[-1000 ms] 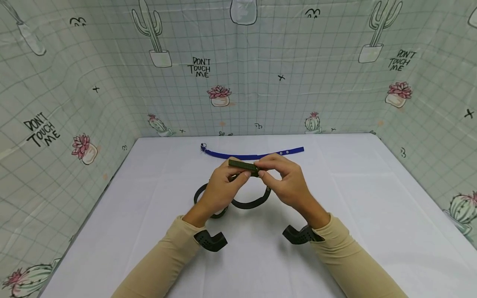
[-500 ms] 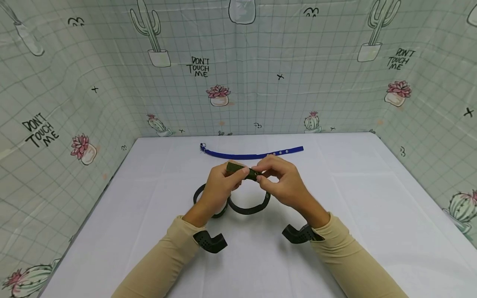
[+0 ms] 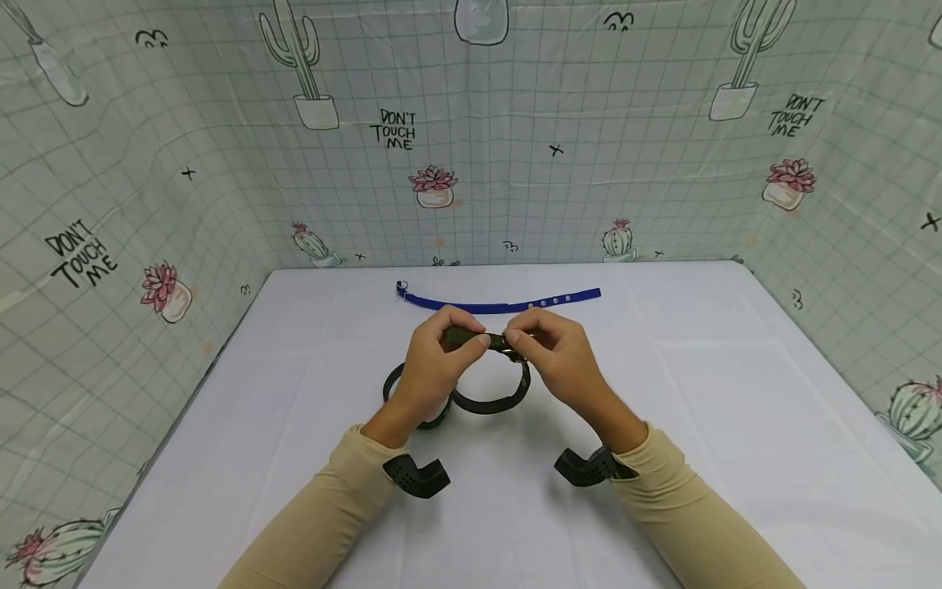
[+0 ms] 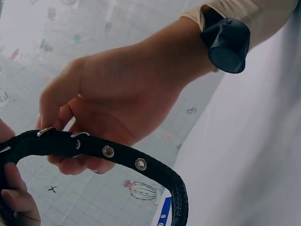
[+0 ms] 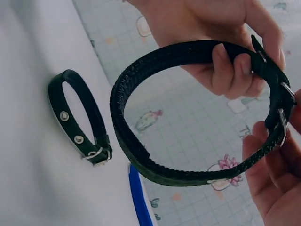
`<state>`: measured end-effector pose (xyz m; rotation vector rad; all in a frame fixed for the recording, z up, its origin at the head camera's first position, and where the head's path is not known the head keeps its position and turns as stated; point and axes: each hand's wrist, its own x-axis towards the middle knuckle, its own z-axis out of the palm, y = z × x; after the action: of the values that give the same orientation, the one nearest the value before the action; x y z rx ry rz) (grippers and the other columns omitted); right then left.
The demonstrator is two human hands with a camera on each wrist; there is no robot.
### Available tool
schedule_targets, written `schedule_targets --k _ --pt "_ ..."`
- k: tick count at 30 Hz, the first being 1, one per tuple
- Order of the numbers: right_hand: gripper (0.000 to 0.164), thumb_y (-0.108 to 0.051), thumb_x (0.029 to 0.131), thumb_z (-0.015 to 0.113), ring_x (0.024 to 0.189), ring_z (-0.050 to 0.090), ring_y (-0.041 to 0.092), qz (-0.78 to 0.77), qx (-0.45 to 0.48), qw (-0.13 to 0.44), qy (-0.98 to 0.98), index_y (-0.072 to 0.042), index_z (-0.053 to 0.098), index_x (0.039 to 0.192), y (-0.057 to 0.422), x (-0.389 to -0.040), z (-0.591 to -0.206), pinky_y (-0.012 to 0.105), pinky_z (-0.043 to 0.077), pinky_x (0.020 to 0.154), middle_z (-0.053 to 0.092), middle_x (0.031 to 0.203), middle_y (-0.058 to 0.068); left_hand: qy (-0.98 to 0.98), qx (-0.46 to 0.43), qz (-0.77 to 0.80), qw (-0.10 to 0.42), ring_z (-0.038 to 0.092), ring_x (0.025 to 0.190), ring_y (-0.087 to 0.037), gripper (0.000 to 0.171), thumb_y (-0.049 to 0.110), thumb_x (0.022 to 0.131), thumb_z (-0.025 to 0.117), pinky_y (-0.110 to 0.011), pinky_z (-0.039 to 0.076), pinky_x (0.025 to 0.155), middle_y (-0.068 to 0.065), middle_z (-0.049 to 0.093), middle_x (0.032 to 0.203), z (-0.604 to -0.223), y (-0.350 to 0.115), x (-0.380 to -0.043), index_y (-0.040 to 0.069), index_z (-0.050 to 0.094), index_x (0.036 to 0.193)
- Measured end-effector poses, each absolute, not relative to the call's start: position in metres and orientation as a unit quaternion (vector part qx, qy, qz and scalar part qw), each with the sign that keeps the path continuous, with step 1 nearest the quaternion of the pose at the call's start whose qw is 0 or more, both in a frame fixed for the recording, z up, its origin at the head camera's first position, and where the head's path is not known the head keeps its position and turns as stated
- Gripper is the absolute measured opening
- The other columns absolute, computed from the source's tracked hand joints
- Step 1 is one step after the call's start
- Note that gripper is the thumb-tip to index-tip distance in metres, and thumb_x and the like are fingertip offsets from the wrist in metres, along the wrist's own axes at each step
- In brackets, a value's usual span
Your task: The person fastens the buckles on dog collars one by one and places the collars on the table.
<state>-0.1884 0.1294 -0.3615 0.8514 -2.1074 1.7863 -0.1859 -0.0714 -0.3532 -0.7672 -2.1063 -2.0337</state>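
Between my two hands, above the table, hangs a dark green dog collar (image 3: 491, 406) bent into a loop. My left hand (image 3: 432, 358) grips the strap with curled fingers, seen in the right wrist view around the collar's (image 5: 164, 52) upper side. My right hand (image 3: 562, 360) pinches the collar by its metal buckle (image 5: 282, 123), thumb against fingertips. Metal-rimmed holes (image 4: 108, 151) run along the strap in the left wrist view. The collar's end is partly covered by the fingers.
A second dark green collar (image 5: 57, 101), closed in a loop, stands on the white table (image 3: 706, 393) behind my left hand. Farther back lies a blue collar (image 3: 471, 309), stretched out flat. Patterned cloth walls (image 3: 482, 188) enclose the back and sides.
The strap end in my left hand has tilted down and drawn in under the fingers. My right fingertips have shifted along the buckle; the held loop has swung slightly.
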Motion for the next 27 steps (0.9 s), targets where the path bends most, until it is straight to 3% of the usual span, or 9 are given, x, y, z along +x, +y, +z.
schedule_targets --k 4,8,15,18,23,27 --pt "0.008 -0.001 0.098 0.061 0.078 0.062 0.021 0.632 0.278 0.104 -0.716 0.003 0.066 0.094 0.1311 -0.1890 -0.3607 0.029 0.054 0.072 0.064 0.094 0.013 -0.685 -0.265 -0.674 0.075 0.053 0.076 -0.018 0.012 0.006 0.094 0.068 -0.025 0.045 0.064 -0.010 0.061 0.096 -0.3543 -0.0732 -0.1879 0.000 0.062 0.102" --pt "0.007 0.001 0.098 0.060 0.077 0.063 0.020 0.649 0.273 0.086 -0.705 0.005 0.066 0.096 0.1314 -0.1884 -0.3588 0.029 0.055 0.072 0.065 0.095 0.015 -0.677 -0.259 -0.685 0.067 0.056 0.080 -0.017 0.015 0.008 0.094 0.068 -0.025 0.048 0.071 -0.009 0.061 0.097 -0.3549 -0.0737 -0.1891 -0.001 0.063 0.105" --pt "0.010 0.002 0.096 0.058 0.080 0.063 0.020 0.671 0.272 0.061 -0.687 0.008 0.065 0.101 0.1330 -0.1875 -0.3584 0.030 0.054 0.076 0.064 0.097 0.012 -0.666 -0.250 -0.700 0.059 0.050 0.071 -0.021 0.024 0.012 0.097 0.060 -0.024 0.043 0.062 -0.008 0.057 0.085 -0.3549 -0.0745 -0.1892 -0.008 0.062 0.110" --pt "0.012 0.003 0.095 0.056 0.083 0.063 0.020 0.673 0.268 0.050 -0.688 0.010 0.064 0.102 0.1340 -0.1879 -0.3582 0.031 0.054 0.078 0.064 0.099 0.013 -0.661 -0.254 -0.704 0.057 0.052 0.071 -0.020 0.024 0.013 0.097 0.057 -0.023 0.044 0.062 -0.008 0.060 0.088 -0.3555 -0.0736 -0.1894 -0.008 0.062 0.110" --pt "0.017 0.002 0.093 0.054 0.091 0.063 0.021 0.653 0.257 0.050 -0.710 0.007 0.066 0.104 0.1354 -0.1874 -0.3559 0.030 0.053 0.083 0.064 0.104 0.015 -0.656 -0.264 -0.706 0.040 0.051 0.071 -0.016 0.023 0.011 0.098 0.057 -0.025 0.044 0.063 -0.010 0.059 0.088 -0.3574 -0.0711 -0.1890 -0.008 0.062 0.110" --pt "0.017 -0.004 0.097 0.060 0.100 0.065 0.021 0.604 0.284 0.078 -0.741 -0.001 0.068 0.112 0.1340 -0.1870 -0.3572 0.032 0.054 0.086 0.067 0.111 0.010 -0.659 -0.267 -0.703 0.008 0.054 0.077 -0.018 0.022 0.010 0.099 0.059 -0.025 0.045 0.066 -0.010 0.060 0.094 -0.3600 -0.0698 -0.1893 -0.007 0.060 0.113"
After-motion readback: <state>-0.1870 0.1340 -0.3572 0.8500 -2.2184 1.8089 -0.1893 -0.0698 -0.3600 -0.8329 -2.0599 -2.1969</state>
